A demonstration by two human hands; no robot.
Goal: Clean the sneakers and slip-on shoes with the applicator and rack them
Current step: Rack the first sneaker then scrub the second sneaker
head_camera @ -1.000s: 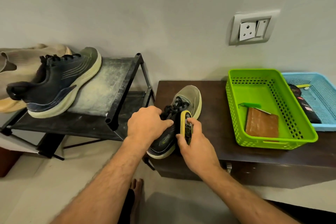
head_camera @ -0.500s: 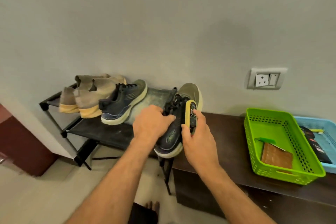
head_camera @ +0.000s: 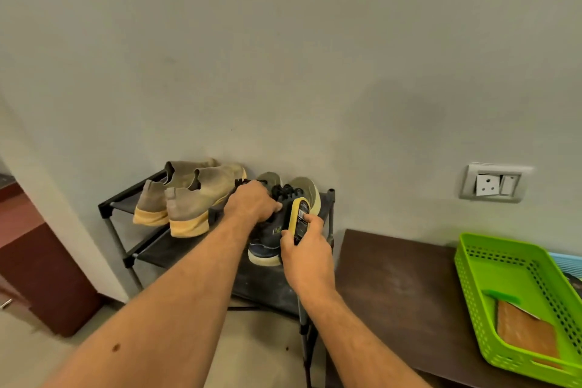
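Since the frame half a second earlier, the dark sneaker (head_camera: 275,230) had travelled from above the desk's edge to the top shelf of the shoe rack (head_camera: 126,203), and both hands had gone with it toward the centre of the picture.

At centre left, the pair of tan slip-on shoes (head_camera: 189,198) stood on the rack, heels toward the camera and toes toward the wall. Just right of them, mostly hidden, the first sneaker (head_camera: 269,178) showed only its grey-green toe beyond the knuckles. The left hand (head_camera: 253,201) was curled over the laces and collar of the dark sneaker, gripping it from above. That sneaker lay with its long axis running away from the camera, toe up near the wall and pale heel sole nearest the viewer, beside its mate; whether the sole was fully seated on the shelf could not be told. Touching its right side, the right hand (head_camera: 305,246) was wrapped around the yellow applicator (head_camera: 297,219), which stood roughly upright, its top level with the laces.

The left hand was the one on the shoe, so the release looked to be its job: the sneaker seemed to need only settling down in line with its partner. To the right, the dark wooden desk (head_camera: 393,277) carried a green basket (head_camera: 472,261) with a brown brush-like block (head_camera: 526,331) inside, at lower right; a wall socket (head_camera: 493,183) sat above it.
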